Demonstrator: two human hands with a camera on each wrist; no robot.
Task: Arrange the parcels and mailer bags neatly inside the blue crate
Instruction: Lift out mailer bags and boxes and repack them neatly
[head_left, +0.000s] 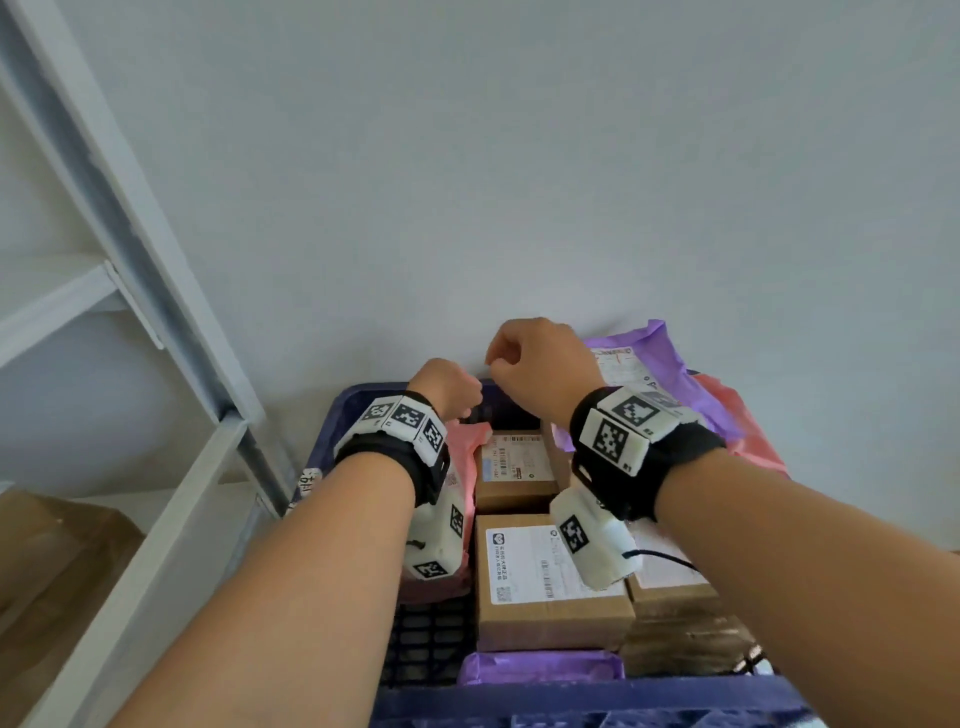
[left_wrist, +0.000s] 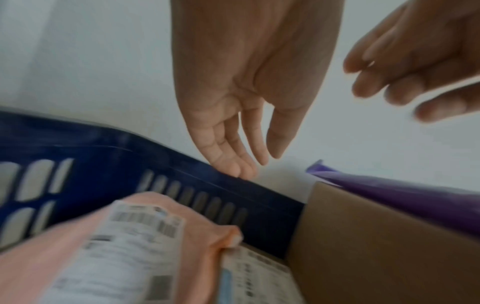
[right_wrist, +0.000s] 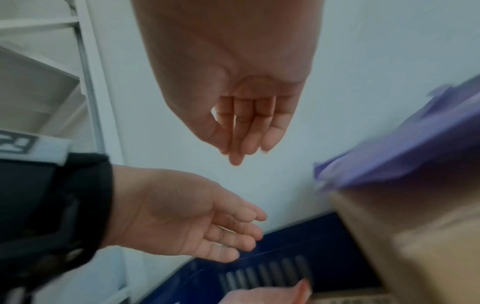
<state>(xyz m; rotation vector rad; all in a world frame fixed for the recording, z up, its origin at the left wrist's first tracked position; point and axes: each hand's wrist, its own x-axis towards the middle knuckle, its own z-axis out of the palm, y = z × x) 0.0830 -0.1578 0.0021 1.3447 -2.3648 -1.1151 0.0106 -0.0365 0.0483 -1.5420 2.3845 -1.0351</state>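
Observation:
The blue crate (head_left: 571, 701) stands against a white wall, packed with parcels. Inside lie a pink mailer bag (head_left: 462, 441) on the left, two labelled cardboard boxes (head_left: 545, 571) in the middle, and a purple mailer bag (head_left: 540, 667) at the front. Another purple mailer (head_left: 639, 358) and a pink one (head_left: 743, 426) stick up at the back right. My left hand (head_left: 462, 395) hovers at the crate's far rim (left_wrist: 182, 164), its fingers (left_wrist: 233, 160) relaxed and holding nothing. My right hand (head_left: 498, 364) is raised above it, its loosely curled fingers (right_wrist: 244, 133) empty.
A white metal shelf frame (head_left: 171, 322) rises just left of the crate. A brown cardboard box (head_left: 52, 561) sits at the lower left under it. The wall (head_left: 519, 182) is right behind the crate's far side.

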